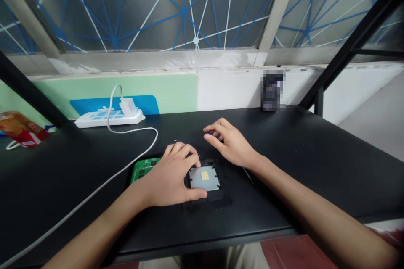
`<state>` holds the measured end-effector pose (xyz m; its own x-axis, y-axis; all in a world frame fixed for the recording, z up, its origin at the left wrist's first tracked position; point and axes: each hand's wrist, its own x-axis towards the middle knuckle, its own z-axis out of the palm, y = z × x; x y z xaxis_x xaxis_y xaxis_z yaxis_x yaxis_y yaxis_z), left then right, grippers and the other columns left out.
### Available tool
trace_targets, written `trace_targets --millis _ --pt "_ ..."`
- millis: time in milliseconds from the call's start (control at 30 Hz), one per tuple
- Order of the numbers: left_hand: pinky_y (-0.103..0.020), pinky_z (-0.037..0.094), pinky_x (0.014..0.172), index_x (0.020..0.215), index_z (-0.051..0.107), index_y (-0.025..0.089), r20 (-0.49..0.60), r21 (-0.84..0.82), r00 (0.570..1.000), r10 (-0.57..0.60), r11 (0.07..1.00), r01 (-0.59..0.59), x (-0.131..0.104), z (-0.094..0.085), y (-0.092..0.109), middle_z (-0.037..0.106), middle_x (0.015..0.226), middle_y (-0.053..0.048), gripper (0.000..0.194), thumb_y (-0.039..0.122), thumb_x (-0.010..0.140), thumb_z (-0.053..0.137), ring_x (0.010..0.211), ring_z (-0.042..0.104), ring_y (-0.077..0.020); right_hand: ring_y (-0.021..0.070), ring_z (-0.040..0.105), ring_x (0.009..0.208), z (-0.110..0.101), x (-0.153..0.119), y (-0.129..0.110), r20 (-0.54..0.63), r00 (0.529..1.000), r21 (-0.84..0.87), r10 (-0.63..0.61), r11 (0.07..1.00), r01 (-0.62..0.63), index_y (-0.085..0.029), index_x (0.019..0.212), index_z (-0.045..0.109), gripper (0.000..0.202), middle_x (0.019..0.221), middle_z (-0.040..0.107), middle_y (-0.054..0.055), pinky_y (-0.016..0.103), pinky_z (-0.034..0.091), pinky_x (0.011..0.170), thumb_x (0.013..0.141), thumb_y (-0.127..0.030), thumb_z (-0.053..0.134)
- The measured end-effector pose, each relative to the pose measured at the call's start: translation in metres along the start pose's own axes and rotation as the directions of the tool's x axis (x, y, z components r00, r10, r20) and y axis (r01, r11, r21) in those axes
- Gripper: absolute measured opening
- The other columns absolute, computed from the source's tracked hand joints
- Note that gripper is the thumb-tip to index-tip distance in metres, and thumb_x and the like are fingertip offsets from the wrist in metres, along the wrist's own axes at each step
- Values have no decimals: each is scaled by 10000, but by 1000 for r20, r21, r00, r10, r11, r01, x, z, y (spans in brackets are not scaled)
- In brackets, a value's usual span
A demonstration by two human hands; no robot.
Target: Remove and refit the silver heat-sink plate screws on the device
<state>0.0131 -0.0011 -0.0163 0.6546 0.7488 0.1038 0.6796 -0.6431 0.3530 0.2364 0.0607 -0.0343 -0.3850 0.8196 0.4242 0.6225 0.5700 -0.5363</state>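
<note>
My left hand (pixel 173 174) lies across a flat black housing (pixel 216 195), its thumb at the near edge and its index finger at the far edge. Set in the housing is a silver metal plate (pixel 205 184) with a small yellowish square (pixel 205 175) at its middle and dark clips around its edges. A green circuit board (pixel 142 168) shows left of that hand, partly covered by it. My right hand (pixel 232 143) hovers just beyond the housing, fingers loosely bent and apart, with nothing visible in them. A thin rod (pixel 248 175) shows beside my right wrist, partly hidden.
A white power strip (pixel 110 119) with a plugged-in charger (pixel 127 107) stands at the back left. Its white cable (pixel 126 164) runs forward across the black table (pixel 271 214). A red and orange packet (pixel 23 128) lies far left; a blurred dark object (pixel 272 91) stands at the back right.
</note>
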Motion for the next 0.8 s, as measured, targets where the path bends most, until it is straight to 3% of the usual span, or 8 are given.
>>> trace_targets --millis 100,200,267,433,600,800 --pt "-538 368 1024 1010 611 230 -3 -14 1000 -5 1000 5 -1 1 0 578 1209 -81 451 505 731 834 1164 471 -347 203 660 973 -1 0 0 -20 997 -163 69 984 -72 -229 1183 649 355 1127 620 71 382 563 837 986 -481 495" --pt "-536 364 1038 1013 615 238 -18 -21 1000 10 1000 -10 -2 3 -1 572 1211 -81 440 487 729 840 1174 474 -346 282 620 1115 -3 -1 1 -111 968 -473 226 844 -251 -202 1197 641 396 1127 622 113 408 559 835 991 -487 458" --pt "-531 370 1038 1001 616 236 -32 -29 999 12 999 -13 -3 4 -2 566 1224 -85 451 494 716 852 1185 471 -351 332 627 1086 -4 -2 3 -116 954 -521 276 801 -295 -156 1160 660 421 1104 633 159 435 554 798 967 -491 494" --pt "-538 377 1039 985 610 230 -30 -24 999 18 1000 -19 -2 5 -2 574 1215 -93 448 493 720 855 1185 486 -350 334 672 953 -6 -4 7 -44 942 -567 331 769 -297 -138 1026 701 329 981 699 183 431 529 766 941 -415 545" --pt "-532 371 1052 975 613 221 -47 -15 998 39 999 -39 -2 8 -5 562 1233 -100 448 472 706 869 1202 481 -350 302 642 985 -6 -4 11 -6 951 -553 309 791 -261 -161 1017 706 280 999 737 157 424 490 872 935 -369 539" --pt "-530 355 1072 994 611 223 -57 2 996 71 997 -71 -1 9 -7 574 1251 -102 443 488 732 850 1216 479 -345 270 635 896 -7 -2 11 -70 961 -393 267 878 -272 -181 986 714 224 889 737 108 398 490 830 889 -335 584"
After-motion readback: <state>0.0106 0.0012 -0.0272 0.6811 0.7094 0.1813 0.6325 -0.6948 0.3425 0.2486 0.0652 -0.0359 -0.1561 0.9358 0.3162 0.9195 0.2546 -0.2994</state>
